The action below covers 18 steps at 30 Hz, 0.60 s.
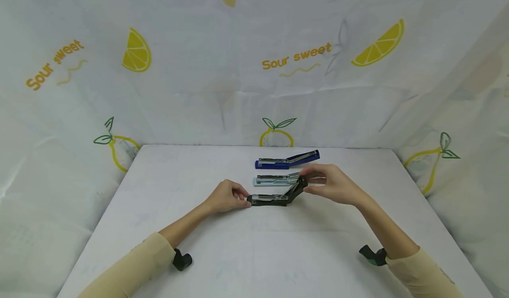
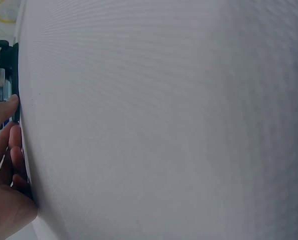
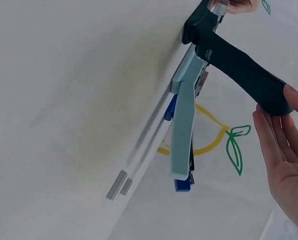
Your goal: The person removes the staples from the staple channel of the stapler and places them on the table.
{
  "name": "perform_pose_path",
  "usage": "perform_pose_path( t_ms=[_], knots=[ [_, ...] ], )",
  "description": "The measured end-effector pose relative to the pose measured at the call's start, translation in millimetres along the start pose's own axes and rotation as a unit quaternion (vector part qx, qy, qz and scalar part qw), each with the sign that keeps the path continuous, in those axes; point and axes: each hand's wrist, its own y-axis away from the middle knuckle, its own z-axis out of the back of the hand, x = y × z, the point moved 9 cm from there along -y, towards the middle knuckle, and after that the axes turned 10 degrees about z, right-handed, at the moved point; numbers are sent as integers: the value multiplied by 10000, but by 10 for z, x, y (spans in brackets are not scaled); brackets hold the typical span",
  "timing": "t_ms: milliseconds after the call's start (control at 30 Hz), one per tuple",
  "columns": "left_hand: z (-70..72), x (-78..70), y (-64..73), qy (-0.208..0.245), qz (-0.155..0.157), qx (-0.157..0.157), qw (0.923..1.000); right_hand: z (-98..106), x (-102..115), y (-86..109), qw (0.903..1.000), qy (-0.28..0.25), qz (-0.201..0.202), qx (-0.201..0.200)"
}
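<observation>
A black stapler (image 1: pixel 270 200) lies on the table with its upper arm swung up and back. My left hand (image 1: pixel 228 197) pinches the left end of its base between thumb and fingers; the left wrist view shows that thumb (image 2: pixel 11 100) against the black edge. At the raised end of the upper arm (image 3: pixel 249 75), my right hand (image 3: pixel 289 155) grips it between thumb and fingertips. Just behind stands a light blue stapler (image 1: pixel 271 181), opened out too and partly covered by the right hand in the head view. Farther back is an opened dark blue stapler (image 1: pixel 272 166).
Two short grey staple strips (image 3: pixel 116 185) lie on the white table (image 1: pixel 254 254) past the staplers in the right wrist view. A white cloth (image 1: pixel 191 68) printed with lemons hangs behind and beside the table. Black devices (image 1: pixel 183 260) are strapped at both wrists.
</observation>
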Motion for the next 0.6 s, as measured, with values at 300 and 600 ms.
perform_pose_path(
  t_ms=[300, 600],
  knots=[
    [-1, 5, 1, 29, 17, -14, 10000, 125, -220, 213, 9994, 162, -314, -11],
    [-3, 12, 0, -8, 60, -28, 10000, 137, -449, 335, 9974, -13, -682, 222]
  ],
)
